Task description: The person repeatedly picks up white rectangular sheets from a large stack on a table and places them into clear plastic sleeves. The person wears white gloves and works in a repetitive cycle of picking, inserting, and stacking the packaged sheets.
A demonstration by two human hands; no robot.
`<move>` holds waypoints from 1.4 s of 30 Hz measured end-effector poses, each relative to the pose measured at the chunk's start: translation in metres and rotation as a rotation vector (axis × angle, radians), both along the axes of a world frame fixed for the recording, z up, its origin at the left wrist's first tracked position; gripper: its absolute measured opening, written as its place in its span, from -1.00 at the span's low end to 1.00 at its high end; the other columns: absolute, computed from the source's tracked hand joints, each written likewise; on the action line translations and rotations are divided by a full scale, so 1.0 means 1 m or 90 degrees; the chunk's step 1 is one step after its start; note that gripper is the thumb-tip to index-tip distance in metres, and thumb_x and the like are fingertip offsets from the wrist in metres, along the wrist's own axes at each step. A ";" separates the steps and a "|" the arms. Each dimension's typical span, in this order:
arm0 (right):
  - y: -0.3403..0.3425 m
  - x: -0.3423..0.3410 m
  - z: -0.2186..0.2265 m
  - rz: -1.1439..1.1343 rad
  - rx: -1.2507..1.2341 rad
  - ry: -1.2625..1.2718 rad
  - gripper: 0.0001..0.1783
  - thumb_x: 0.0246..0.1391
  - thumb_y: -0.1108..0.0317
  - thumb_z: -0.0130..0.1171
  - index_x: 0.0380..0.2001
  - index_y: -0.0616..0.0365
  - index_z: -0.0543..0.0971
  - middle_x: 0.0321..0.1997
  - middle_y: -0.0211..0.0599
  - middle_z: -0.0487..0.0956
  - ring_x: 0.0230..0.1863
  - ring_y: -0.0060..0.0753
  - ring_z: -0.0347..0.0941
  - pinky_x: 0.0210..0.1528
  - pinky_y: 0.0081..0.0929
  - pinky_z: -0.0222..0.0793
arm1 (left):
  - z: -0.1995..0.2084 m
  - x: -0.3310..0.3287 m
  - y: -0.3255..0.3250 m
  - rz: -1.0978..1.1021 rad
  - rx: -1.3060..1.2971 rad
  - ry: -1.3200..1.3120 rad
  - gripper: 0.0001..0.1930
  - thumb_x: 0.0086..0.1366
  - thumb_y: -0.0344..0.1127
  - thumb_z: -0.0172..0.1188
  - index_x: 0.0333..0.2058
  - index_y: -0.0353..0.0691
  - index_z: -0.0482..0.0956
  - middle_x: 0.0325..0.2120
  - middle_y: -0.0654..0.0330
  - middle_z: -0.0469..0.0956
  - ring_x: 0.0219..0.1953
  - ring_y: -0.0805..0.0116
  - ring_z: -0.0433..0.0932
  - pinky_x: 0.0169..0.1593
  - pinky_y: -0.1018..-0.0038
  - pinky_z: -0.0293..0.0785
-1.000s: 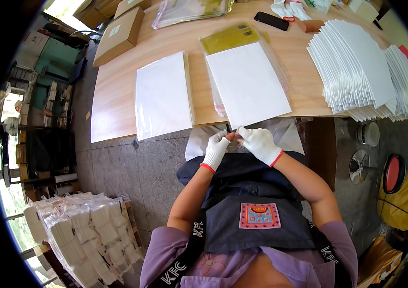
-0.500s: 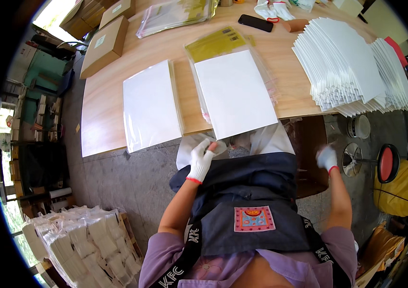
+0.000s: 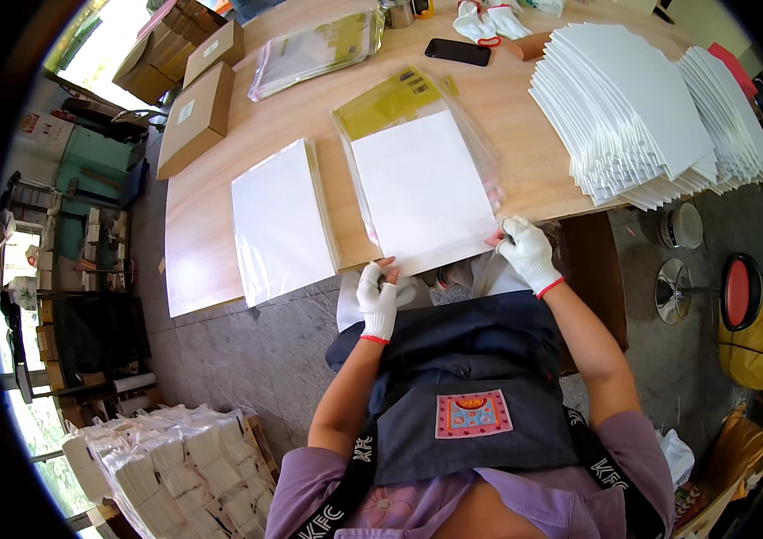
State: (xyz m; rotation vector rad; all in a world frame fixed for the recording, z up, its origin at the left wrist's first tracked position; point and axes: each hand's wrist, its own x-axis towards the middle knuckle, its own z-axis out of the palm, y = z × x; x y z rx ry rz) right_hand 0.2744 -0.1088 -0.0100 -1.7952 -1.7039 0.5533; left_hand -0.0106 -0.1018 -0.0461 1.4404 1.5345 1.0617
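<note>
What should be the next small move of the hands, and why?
Perhaps push the white sheet gently forward: the left hand and the right hand are at its near corners, and the gold-banded clear bag shows beyond the sheet's far edge.

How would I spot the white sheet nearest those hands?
Start at the wooden table. At its near edge lies the white sheet, with left hand and right hand by its near corners. Unlike the leftmost sheet, it has a wide yellow band beyond its far edge.
</note>
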 end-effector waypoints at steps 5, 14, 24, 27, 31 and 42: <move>-0.010 0.008 -0.013 -0.222 -0.066 0.086 -0.74 -0.03 0.18 0.17 -0.52 0.16 0.45 -0.54 -0.18 0.54 -0.49 -0.14 0.46 -0.42 -0.27 0.30 | 0.012 0.007 -0.002 0.085 -0.192 -0.446 -0.80 0.19 -0.50 0.11 -0.21 -0.23 0.35 -0.40 0.22 0.44 -0.37 0.34 0.52 -0.33 0.41 0.56; -0.019 0.009 -0.046 -0.103 -0.175 0.581 -0.83 0.11 0.29 0.11 -0.34 0.18 0.52 -0.53 -0.48 0.51 -0.62 -0.67 0.34 -0.60 -0.71 0.22 | 0.074 0.007 -0.001 -0.039 -0.153 -0.304 -0.66 0.18 -0.41 0.21 -0.07 -0.34 0.42 -0.45 0.32 0.50 -0.49 0.63 0.39 -0.40 0.66 0.34; 0.036 -0.134 0.043 0.122 -0.292 0.693 -0.86 0.14 0.30 0.07 -0.34 0.13 0.47 -0.58 -0.43 0.47 -0.66 -0.73 0.25 -0.66 -0.72 0.15 | 0.132 -0.129 -0.001 0.123 0.096 -0.057 -0.69 0.21 -0.52 0.11 -0.04 -0.38 0.45 -0.40 0.34 0.47 -0.43 0.66 0.36 -0.35 0.71 0.34; 0.066 -0.206 0.029 0.165 -0.297 0.546 -0.75 0.09 0.17 0.11 -0.44 0.15 0.47 -0.62 -0.38 0.49 -0.64 -0.63 0.34 -0.62 -0.60 0.20 | 0.099 -0.196 0.021 0.192 0.189 -0.003 -0.68 0.25 -0.52 0.01 -0.01 -0.39 0.41 -0.21 0.15 0.51 -0.22 0.50 0.45 -0.13 0.63 0.38; 0.074 -0.235 0.000 0.233 -0.222 0.234 -0.46 -0.01 -0.14 0.09 -0.56 0.22 0.48 -0.57 -0.06 0.54 -0.52 -0.12 0.47 -0.44 -0.23 0.31 | 0.061 -0.211 0.026 0.201 -0.042 0.384 -0.62 0.27 -0.40 -0.01 0.08 -0.27 0.35 0.09 0.01 0.35 0.07 0.23 0.39 0.10 0.43 0.30; 0.001 -0.080 0.086 -0.020 -0.175 0.579 -0.87 0.16 0.30 0.03 -0.40 0.11 0.40 -0.62 -0.49 0.39 -0.64 -0.74 0.24 -0.61 -0.69 0.17 | -0.025 -0.268 0.034 0.188 0.038 0.120 -0.49 0.23 -0.53 0.04 0.17 -0.37 0.22 0.08 0.03 0.35 0.02 0.34 0.38 0.10 0.51 0.28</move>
